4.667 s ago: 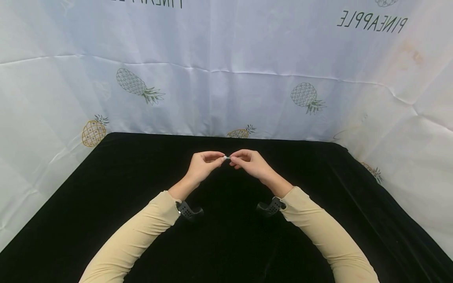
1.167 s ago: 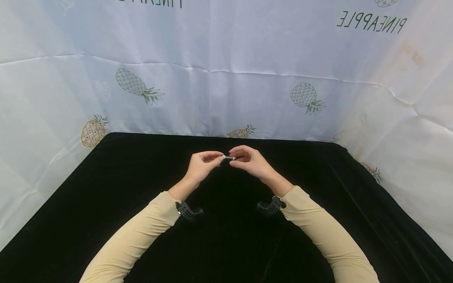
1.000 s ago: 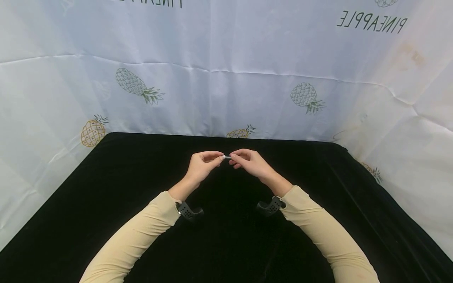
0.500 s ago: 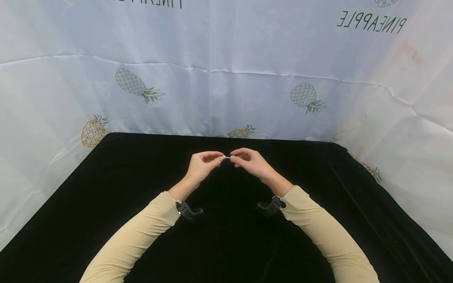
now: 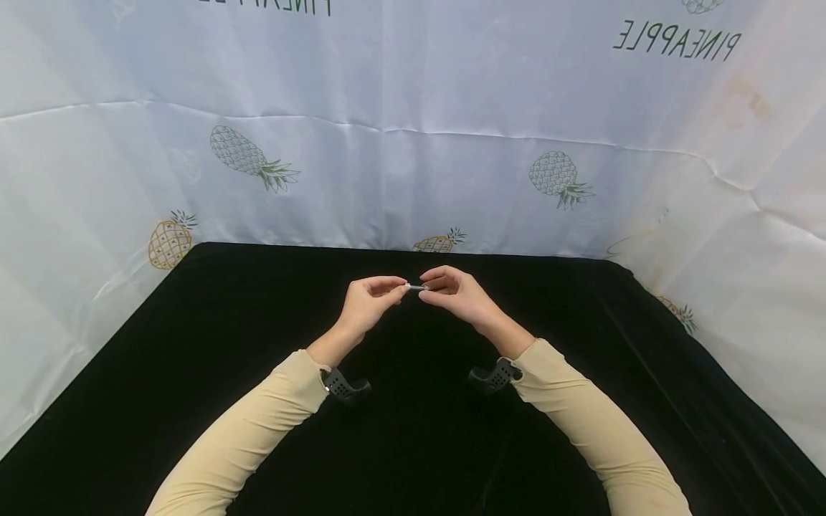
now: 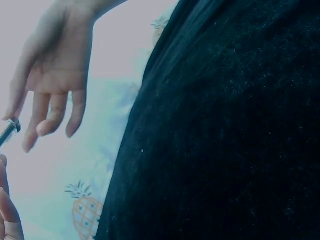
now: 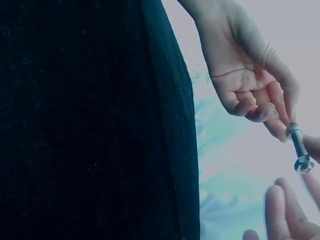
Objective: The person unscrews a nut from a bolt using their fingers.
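Note:
A small metal bolt (image 5: 416,287) lies level between my two hands above the black cloth (image 5: 413,444). My left hand (image 5: 400,288) pinches its left end with curled fingers; in the right wrist view this left hand (image 7: 280,122) grips the bolt (image 7: 297,145) by the head. A hex nut (image 7: 304,164) sits on the threaded end. My right hand (image 5: 431,285) pinches that nut end with fingertips, its other fingers hanging loose. In the left wrist view the right hand (image 6: 50,75) reaches the bolt (image 6: 9,131) with its forefinger.
The black cloth covers the whole table. A white backdrop (image 5: 387,143) printed with pineapples closes in the back and both sides. Dark camera straps (image 5: 345,387) sit on both wrists of beige sleeves.
My right hand's fingers shift back and forth on the nut end, now lifted slightly with more of the bolt showing. The left hand stays still.

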{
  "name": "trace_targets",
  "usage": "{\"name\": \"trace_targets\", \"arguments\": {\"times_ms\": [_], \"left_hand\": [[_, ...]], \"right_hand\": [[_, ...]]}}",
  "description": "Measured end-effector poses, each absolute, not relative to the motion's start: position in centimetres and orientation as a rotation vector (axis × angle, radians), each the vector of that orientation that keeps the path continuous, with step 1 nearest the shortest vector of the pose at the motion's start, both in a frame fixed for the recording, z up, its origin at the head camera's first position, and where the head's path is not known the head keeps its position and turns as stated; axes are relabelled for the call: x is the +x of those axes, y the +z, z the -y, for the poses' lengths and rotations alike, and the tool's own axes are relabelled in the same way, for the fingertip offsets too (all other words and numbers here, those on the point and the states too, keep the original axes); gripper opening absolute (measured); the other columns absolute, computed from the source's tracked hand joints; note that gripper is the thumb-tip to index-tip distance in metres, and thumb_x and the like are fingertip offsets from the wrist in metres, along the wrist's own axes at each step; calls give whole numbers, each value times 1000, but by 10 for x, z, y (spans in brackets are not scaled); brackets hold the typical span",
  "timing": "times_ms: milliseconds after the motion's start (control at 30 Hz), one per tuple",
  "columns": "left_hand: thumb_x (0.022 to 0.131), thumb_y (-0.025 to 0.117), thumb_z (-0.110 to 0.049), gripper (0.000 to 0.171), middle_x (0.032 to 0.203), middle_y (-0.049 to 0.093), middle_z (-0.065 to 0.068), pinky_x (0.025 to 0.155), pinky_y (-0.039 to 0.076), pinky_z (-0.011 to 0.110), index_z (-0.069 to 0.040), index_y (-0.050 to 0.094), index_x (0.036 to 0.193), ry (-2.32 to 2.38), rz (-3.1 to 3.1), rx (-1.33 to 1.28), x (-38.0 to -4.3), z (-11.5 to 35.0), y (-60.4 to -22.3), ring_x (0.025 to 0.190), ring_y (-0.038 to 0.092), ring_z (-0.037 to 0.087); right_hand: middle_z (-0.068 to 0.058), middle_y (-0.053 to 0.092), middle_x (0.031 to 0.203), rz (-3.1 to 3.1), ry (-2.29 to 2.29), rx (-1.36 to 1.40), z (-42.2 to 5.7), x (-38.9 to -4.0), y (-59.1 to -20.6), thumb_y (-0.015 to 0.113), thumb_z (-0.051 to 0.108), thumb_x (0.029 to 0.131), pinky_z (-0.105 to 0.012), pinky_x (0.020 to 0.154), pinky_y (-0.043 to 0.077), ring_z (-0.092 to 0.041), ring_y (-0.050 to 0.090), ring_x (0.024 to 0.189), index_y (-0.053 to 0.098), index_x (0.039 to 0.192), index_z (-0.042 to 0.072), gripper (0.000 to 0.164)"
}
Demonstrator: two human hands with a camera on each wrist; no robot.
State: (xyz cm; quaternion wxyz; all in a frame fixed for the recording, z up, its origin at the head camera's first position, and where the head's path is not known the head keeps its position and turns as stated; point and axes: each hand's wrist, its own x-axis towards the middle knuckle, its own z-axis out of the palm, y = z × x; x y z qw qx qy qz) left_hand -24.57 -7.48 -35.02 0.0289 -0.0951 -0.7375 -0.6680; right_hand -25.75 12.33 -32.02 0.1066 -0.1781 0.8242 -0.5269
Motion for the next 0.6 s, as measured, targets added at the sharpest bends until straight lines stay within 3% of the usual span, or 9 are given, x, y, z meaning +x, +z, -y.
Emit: {"name": "trace_targets", "arguments": {"times_ms": [133,433,600], "left_hand": [[87,65,-16,26,108,68,18,85,55,33,0,67,107,-2052,2273,-287,-246,75,-351,77,65,4],[87,65,-17,26,109,68,17,83,55,27,-1,67,108,-2040,2284,-276,-245,75,-350,80,66,7],[87,65,-15,25,109,68,18,81,55,25,0,67,107,-2054,2268,-293,-245,75,-350,81,67,9]], "right_hand": [[-17,64,115,-2416,-1517,-455,-122,-259,-322,55,30,94,-50,102,42,-35,58,108,56,122,7,36],[-18,59,118,-2437,-1566,-569,-124,-258,-321,62,16,89,-43,96,48,-28,58,107,55,120,4,34],[-17,61,118,-2416,-1548,-501,-123,-258,-320,58,24,92,-47,100,44,-32,58,109,55,123,7,35]]}}
